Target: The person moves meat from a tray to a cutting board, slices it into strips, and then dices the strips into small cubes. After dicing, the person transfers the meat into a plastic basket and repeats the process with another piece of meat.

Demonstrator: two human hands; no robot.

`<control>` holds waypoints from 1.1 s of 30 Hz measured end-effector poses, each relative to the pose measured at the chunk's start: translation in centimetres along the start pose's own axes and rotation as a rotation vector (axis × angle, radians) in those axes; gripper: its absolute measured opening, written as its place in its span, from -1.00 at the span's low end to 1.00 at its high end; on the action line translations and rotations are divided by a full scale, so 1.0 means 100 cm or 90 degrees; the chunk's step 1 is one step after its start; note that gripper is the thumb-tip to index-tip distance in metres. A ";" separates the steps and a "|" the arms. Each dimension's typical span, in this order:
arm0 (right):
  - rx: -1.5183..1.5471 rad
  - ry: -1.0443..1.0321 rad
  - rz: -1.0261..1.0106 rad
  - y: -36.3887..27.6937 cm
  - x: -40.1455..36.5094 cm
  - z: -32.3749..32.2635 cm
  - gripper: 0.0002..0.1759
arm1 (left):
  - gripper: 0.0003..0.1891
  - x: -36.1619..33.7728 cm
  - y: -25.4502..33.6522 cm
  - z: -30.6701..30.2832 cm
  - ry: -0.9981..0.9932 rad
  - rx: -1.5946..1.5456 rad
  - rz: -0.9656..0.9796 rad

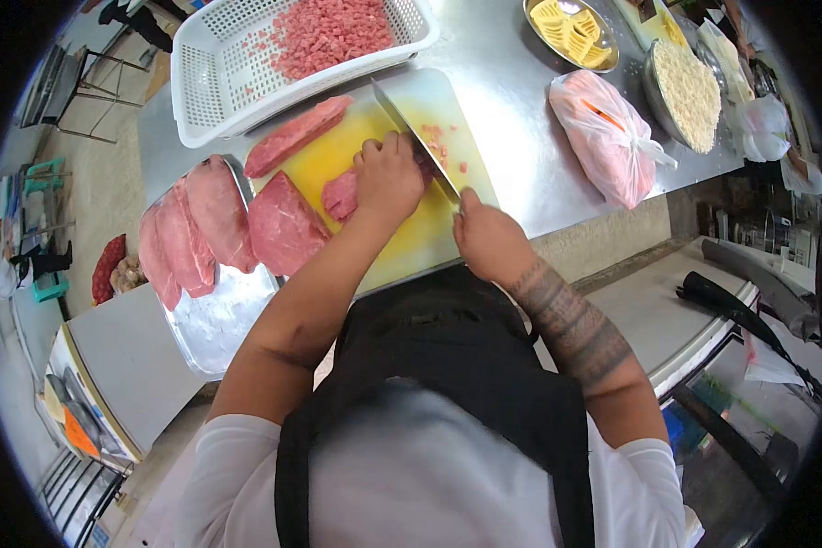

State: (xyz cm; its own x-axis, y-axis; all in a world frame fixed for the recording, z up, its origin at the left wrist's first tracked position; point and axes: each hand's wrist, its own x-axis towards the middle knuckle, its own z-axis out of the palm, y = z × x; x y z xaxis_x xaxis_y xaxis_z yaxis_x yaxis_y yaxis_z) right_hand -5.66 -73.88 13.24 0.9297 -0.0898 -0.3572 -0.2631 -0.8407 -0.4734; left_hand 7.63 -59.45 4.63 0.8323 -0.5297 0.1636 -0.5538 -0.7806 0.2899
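Note:
My right hand (pixel 491 236) is closed around the handle of a knife (pixel 411 132), its blade slanting up and left over the cutting board (pixel 470 146). Beside the blade, my left hand (pixel 388 178) presses curled fingers onto a piece of raw meat (pixel 340 196), covering most of it. Small meat bits (pixel 443 146) lie to the right of the blade. A long strip of meat (pixel 297 137) rests at the board's upper left. Below it sits a thick block of meat (pixel 288 224), overlapping the board's left edge.
A white perforated basket (pixel 192 105) with diced meat (pixel 333 36) stands behind the board. At left is a metal tray (pixel 215 333) bearing large meat slabs (pixel 196 224). To the right are a tied plastic bag (pixel 603 137), a bowl of pale crumbs (pixel 685 91) and a bowl of yellow pieces (pixel 571 32).

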 end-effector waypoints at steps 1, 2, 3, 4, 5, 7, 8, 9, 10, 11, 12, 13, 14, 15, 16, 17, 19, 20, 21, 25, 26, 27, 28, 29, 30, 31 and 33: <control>-0.001 0.017 -0.012 0.001 0.016 0.002 -0.73 | -0.64 0.001 0.000 0.000 0.002 -0.002 0.001; -0.001 0.034 -0.023 0.001 0.023 0.003 -0.73 | -0.65 0.002 -0.002 0.001 0.002 -0.003 0.003; 0.000 0.028 -0.024 0.002 0.016 0.000 -0.74 | -0.65 -0.001 -0.002 0.001 -0.002 -0.004 0.005; 0.000 0.026 -0.026 0.002 0.009 -0.010 -0.74 | -0.67 -0.001 -0.002 0.002 0.009 -0.006 0.007; 0.000 0.025 -0.030 0.001 0.001 -0.020 -0.74 | -0.68 -0.001 -0.003 0.005 0.020 -0.006 0.009; -0.001 -0.003 0.002 -0.011 -0.033 -0.040 -0.74 | -0.69 -0.002 -0.005 0.008 0.037 -0.009 0.009; -0.003 -0.019 0.019 -0.016 -0.048 -0.046 -0.74 | -0.70 -0.003 -0.005 0.009 0.045 -0.012 0.010; 0.001 -0.035 0.025 -0.021 -0.053 -0.050 -0.74 | -0.71 -0.001 -0.005 0.008 0.057 -0.015 0.010; 0.005 -0.049 0.030 -0.026 -0.055 -0.052 -0.74 | -0.71 0.000 -0.004 0.007 0.047 -0.018 0.003; 0.011 -0.063 0.036 -0.031 -0.055 -0.051 -0.73 | -0.72 0.000 -0.002 0.005 0.037 -0.020 -0.002; 0.017 -0.028 0.020 -0.024 -0.039 -0.033 -0.73 | -0.72 0.000 -0.002 0.004 0.027 -0.021 -0.007; 0.025 0.006 0.005 -0.009 -0.011 -0.001 -0.73 | -0.72 0.000 -0.003 0.006 0.037 -0.015 -0.002; 0.033 0.040 -0.010 -0.002 0.008 0.017 -0.73 | -0.73 -0.001 -0.004 0.010 0.046 -0.008 0.003; 0.029 0.036 -0.009 -0.005 0.018 0.016 -0.74 | -0.73 -0.001 -0.005 0.012 0.057 -0.002 0.005; 0.022 0.035 -0.011 -0.007 0.029 0.013 -0.74 | -0.73 0.004 -0.005 0.008 0.057 -0.003 -0.002; 0.018 0.028 -0.007 -0.008 0.028 0.013 -0.74 | -0.73 0.003 -0.003 0.005 0.048 -0.007 -0.008; 0.024 0.055 -0.021 0.001 0.015 0.005 -0.75 | -0.74 0.000 -0.002 0.002 0.039 -0.029 -0.006; 0.026 0.068 -0.031 0.007 0.010 0.001 -0.75 | -0.74 0.000 -0.006 0.001 0.038 -0.044 -0.001; 0.025 0.058 -0.015 0.012 0.000 0.000 -0.75 | -0.75 -0.003 -0.009 0.000 0.036 -0.058 0.001; 0.000 0.034 0.013 0.024 -0.034 -0.002 -0.75 | -0.72 -0.013 -0.011 -0.011 0.035 -0.011 -0.030; -0.010 0.033 0.012 0.023 -0.041 -0.004 -0.75 | -0.71 -0.015 -0.012 -0.006 0.030 -0.003 -0.026; -0.010 0.027 0.009 0.021 -0.048 -0.008 -0.75 | -0.69 -0.016 -0.013 -0.003 0.025 0.005 -0.022; -0.009 0.021 0.007 0.016 -0.057 -0.016 -0.75 | -0.68 -0.015 -0.012 -0.006 0.005 0.011 -0.021; -0.008 0.013 0.005 0.010 -0.065 -0.024 -0.75 | -0.66 -0.015 -0.010 -0.009 -0.016 0.018 -0.021; -0.017 -0.009 0.013 0.000 -0.074 -0.033 -0.75 | -0.64 -0.013 -0.010 -0.011 -0.036 0.026 -0.022; -0.026 -0.032 0.020 -0.010 -0.082 -0.044 -0.75 | -0.63 -0.012 -0.011 -0.011 -0.029 0.020 -0.024; -0.027 -0.058 0.037 -0.017 -0.079 -0.045 -0.75 | -0.61 -0.013 -0.010 -0.010 -0.020 0.009 -0.027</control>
State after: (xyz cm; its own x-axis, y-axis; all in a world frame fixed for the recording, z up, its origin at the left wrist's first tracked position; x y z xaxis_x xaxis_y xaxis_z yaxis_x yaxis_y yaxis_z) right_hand -11.38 -74.09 20.48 0.8852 -0.0914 -0.4562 -0.3027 -0.8578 -0.4155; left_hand 7.15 -57.64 5.09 0.8535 -0.5064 0.1224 -0.5191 -0.8065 0.2831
